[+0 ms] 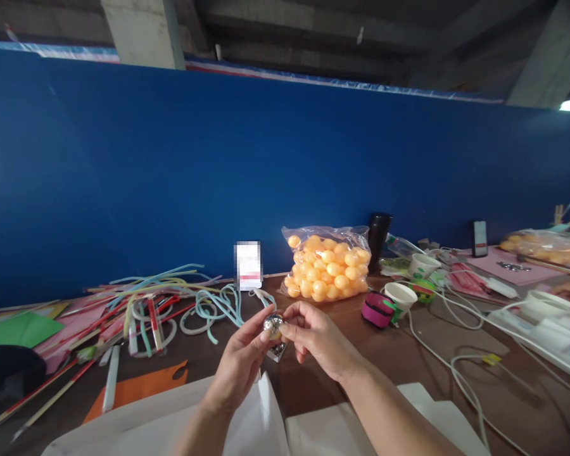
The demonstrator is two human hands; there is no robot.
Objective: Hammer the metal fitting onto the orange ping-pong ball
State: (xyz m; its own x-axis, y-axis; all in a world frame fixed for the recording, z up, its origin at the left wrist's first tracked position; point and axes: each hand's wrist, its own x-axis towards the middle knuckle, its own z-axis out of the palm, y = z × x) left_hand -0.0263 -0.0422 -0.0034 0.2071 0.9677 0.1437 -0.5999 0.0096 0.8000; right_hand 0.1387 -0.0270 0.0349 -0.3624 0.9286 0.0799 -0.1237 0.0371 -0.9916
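Note:
Both of my hands are raised over the brown table [313, 386] and pinch one small shiny silver ball [272, 323] between them. My left hand [240, 361] grips it from the left with thumb and fingers closed. My right hand [316, 339] holds it from the right, fingers curled. Just under the ball a small silver object [276, 351] lies on the table. White sheets [247, 424] lie below my wrists.
A clear bag of orange balls [327, 264] stands behind the hands, beside a black cup [379, 240]. Coloured tubes and sticks [161, 304] litter the left. A pink pouch [377, 310], white cups [401, 296] and white cables [456, 361] lie right. A blue wall [266, 164] closes the back.

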